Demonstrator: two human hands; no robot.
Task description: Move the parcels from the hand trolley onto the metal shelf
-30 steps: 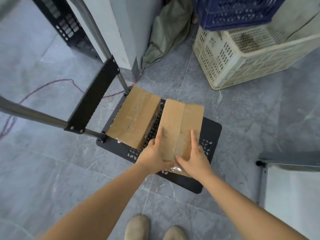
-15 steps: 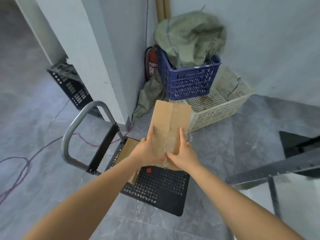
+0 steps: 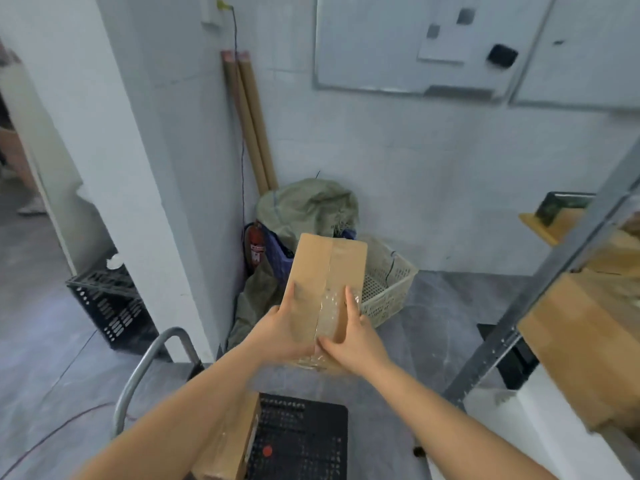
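Observation:
I hold a taped brown cardboard parcel [image 3: 325,271] in the air in front of me, above the trolley. My left hand [image 3: 284,329] grips its near left side and my right hand [image 3: 353,336] grips its near right side, thumbs on top. Below, the black perforated deck of the hand trolley [image 3: 304,441] shows, with a second cardboard parcel [image 3: 228,445] on its left part, half hidden by my left forearm. The trolley's grey handle [image 3: 145,368] rises at the left. The metal shelf [image 3: 540,292] stands at the right, with cardboard boxes [image 3: 581,334] on it.
A blue crate [image 3: 277,258] with a green sack and a cream plastic basket [image 3: 388,289] sit in the corner ahead, beside a red extinguisher [image 3: 255,244]. A black crate [image 3: 110,306] stands by the white pillar at the left. Cardboard tubes lean on the wall.
Both hands lifted the parcel off the trolley deck and raised it. My view tilted up from the floor to the wall and the shelf at the right.

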